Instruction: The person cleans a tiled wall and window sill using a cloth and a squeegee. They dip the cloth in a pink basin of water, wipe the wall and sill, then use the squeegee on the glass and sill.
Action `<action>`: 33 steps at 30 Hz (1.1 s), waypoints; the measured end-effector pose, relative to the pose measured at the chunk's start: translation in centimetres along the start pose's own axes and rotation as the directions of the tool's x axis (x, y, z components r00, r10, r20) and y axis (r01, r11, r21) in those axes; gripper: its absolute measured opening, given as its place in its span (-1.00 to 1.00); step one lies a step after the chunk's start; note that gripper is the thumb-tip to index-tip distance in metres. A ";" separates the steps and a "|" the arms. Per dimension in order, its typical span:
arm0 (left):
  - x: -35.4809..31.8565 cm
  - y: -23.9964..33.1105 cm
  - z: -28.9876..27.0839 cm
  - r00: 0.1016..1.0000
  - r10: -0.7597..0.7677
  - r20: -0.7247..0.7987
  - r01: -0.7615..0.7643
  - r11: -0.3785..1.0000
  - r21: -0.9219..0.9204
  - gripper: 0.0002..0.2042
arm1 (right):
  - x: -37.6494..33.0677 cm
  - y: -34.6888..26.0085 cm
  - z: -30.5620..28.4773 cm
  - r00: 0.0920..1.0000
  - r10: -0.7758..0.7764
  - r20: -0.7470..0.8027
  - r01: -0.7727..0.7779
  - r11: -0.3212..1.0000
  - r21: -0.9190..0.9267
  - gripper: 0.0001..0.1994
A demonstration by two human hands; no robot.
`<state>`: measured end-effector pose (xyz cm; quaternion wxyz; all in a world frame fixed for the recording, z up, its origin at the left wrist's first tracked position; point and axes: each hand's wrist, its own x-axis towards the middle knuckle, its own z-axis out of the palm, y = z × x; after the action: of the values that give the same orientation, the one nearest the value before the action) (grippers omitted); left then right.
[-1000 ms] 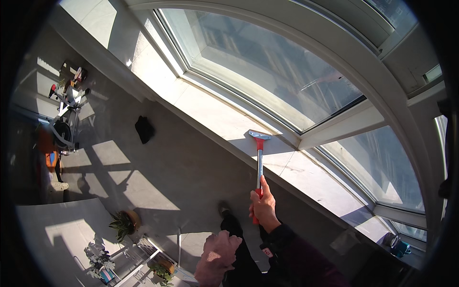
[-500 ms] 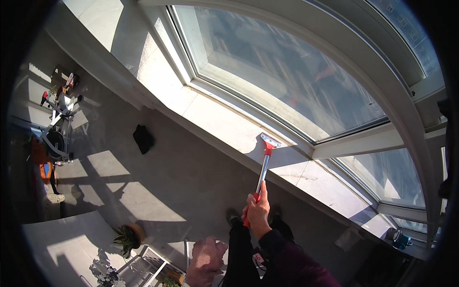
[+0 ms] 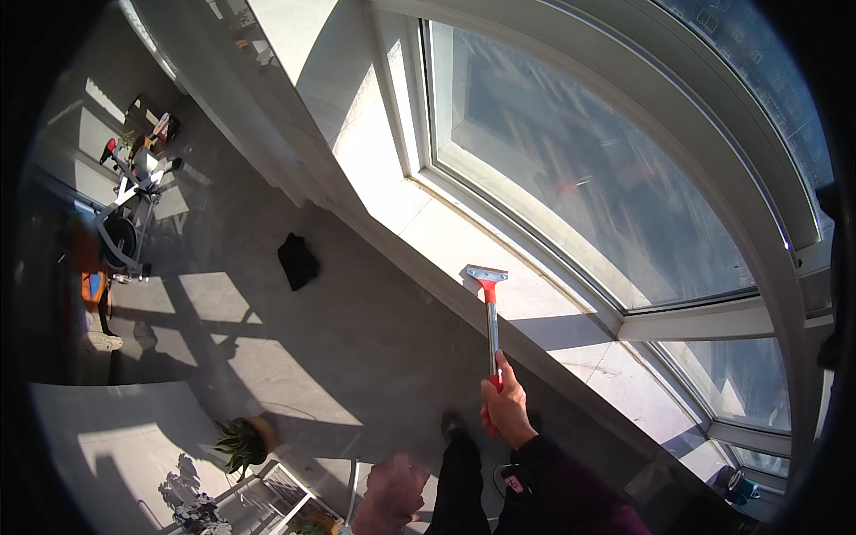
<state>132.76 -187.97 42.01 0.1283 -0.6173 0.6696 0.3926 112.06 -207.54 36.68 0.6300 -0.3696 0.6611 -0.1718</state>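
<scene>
Right hand (image 3: 506,408) wrapped tight round the red grip of a long-handled scraper (image 3: 489,314), index finger laid up along the metal shaft. Left hand (image 3: 392,492) low at the frame bottom, fingers loosely curled, holding nothing that shows — it hangs free, well apart from the tool.

Scraper runs nearly straight up from the fist; its flat silver blade head (image 3: 486,275) sits at the near edge of the sunlit white window sill (image 3: 446,232), looking in contact or just above it — cannot tell which. Arched window glass (image 3: 571,169) lies beyond the sill, white frame bars between panes.

Step in hand, as judged: working the blade on the sill below the big pane — arm stretched, tool at reach. Next move calls for keeping the blade flat against the surface, steady pressure through the shaft, and a short controlled stroke along the sill; a tilted blade could gouge or skip. Free hand may need to brace somewhere for balance.

Around: dark trouser legs (image 3: 459,481) and a shoe on the grey floor (image 3: 267,357), black cloth-like lump (image 3: 297,260) on the floor near the wall, exercise bike (image 3: 125,214) far left, potted spiky plant (image 3: 241,439) lower left beside a wire rack.
</scene>
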 end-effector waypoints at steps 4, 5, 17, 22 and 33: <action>-0.4 -2.2 2.6 0.986 -0.070 -0.148 0.050 0.990 -0.136 -0.54 | -0.9 -0.7 -0.3 0.998 -0.055 0.042 0.060 0.986 -0.153 -0.28; -0.4 -2.6 3.0 0.978 -0.115 -0.174 0.062 0.956 -0.286 -0.55 | 0.4 -1.6 -0.2 0.994 -0.070 0.086 0.084 0.983 -0.165 -0.28; 0.9 -3.5 -1.3 0.996 -0.070 -0.055 0.071 0.997 0.023 -0.60 | 19.0 -15.3 0.5 0.918 -0.229 0.324 0.382 0.733 -0.563 -0.40; 3.9 -3.4 -1.4 0.990 -0.138 0.003 0.138 0.990 -0.007 -0.59 | 23.5 -18.7 -3.3 0.808 -0.434 0.400 0.552 0.317 -0.771 -0.46; 8.3 0.0 -16.8 0.797 -0.577 -0.179 0.157 0.484 -0.861 -0.66 | 15.8 -15.7 -9.3 0.754 -0.383 0.534 0.642 0.254 -0.724 -0.46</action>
<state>136.29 -205.47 47.59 -0.2426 -0.8093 0.2693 0.4622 108.49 -231.38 37.76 0.3287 -0.8518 0.4052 0.0466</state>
